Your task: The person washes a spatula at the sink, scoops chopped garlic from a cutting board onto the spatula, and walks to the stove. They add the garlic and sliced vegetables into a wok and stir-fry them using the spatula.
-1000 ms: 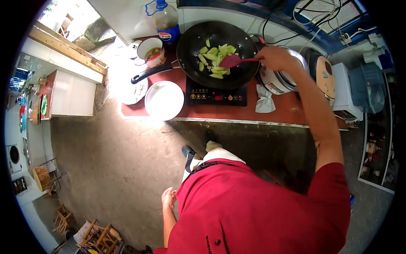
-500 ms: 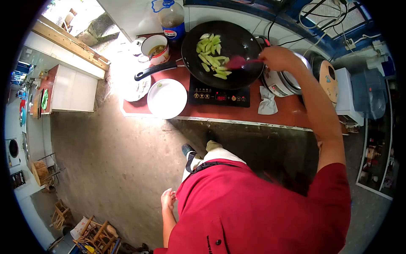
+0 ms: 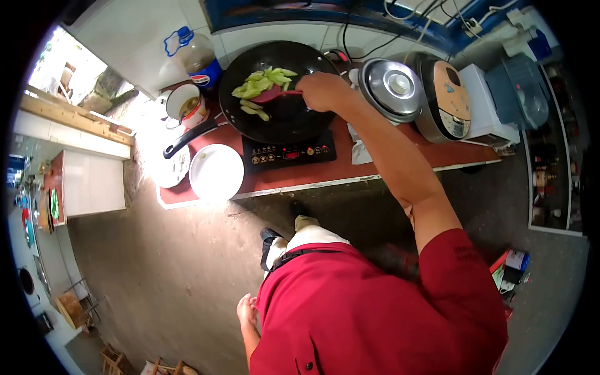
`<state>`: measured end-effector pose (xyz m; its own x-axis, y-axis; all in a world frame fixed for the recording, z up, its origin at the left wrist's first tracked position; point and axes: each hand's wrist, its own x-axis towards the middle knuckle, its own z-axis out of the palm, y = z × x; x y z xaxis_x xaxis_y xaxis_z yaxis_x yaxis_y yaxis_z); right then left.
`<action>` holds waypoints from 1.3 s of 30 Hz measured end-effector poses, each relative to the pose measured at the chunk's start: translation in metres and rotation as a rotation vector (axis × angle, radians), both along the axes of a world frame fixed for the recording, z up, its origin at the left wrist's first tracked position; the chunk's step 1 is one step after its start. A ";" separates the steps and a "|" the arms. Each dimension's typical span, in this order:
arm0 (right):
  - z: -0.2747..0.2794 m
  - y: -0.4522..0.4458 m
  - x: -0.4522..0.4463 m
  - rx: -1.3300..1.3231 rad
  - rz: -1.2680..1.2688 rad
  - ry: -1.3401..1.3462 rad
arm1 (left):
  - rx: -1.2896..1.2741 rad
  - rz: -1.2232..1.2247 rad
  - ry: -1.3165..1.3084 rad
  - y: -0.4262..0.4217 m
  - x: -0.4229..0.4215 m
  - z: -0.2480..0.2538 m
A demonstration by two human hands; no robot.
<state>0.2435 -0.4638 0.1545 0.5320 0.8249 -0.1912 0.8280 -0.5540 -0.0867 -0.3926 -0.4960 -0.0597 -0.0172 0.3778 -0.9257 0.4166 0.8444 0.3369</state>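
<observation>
My right hand point(image 3: 323, 92) is closed round the handle of a red spatula point(image 3: 269, 95), over the black wok point(image 3: 294, 122). The spatula's blade touches pale green vegetable pieces point(image 3: 262, 82) in the wok's left part. Beneath the wok is an induction cooker point(image 3: 290, 154) with a lit red display. My left hand point(image 3: 247, 309) hangs low beside the red shirt, fingers loosely curled and apart, holding nothing that shows. A white plate point(image 3: 216, 173) lies at the counter's front edge, below the wok's long handle.
Left of the wok are an enamel pot point(image 3: 185, 105) and a large bottle point(image 3: 197, 59). To its right stand a steel-lidded pot point(image 3: 392, 89), a rice cooker point(image 3: 444, 100) and a crumpled cloth point(image 3: 360, 152). Stools lie low on the left.
The view has turned, shifting the counter left in frame. My right hand has moved left relative to the wok with the spatula, and the vegetables are bunched differently. My left hand stays low.
</observation>
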 end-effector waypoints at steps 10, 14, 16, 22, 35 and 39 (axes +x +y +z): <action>-0.043 -0.026 -0.026 0.017 -0.209 0.106 | -0.021 -0.094 -0.020 0.007 0.007 -0.002; -0.038 -0.071 -0.029 0.040 -0.102 0.084 | 0.008 -0.254 0.064 0.017 0.010 -0.005; -0.038 -0.092 -0.029 0.092 -0.095 0.080 | 0.057 -0.406 0.035 0.024 0.008 -0.013; -0.001 -0.139 0.038 0.177 -0.291 -0.142 | 0.104 -0.272 -0.152 0.035 -0.010 -0.042; 0.030 -0.189 0.134 0.155 -0.387 -0.119 | 0.050 -0.235 0.031 0.022 -0.030 -0.072; 0.061 -0.222 0.153 0.417 -0.459 -0.134 | 0.034 -0.178 0.025 0.022 0.000 -0.037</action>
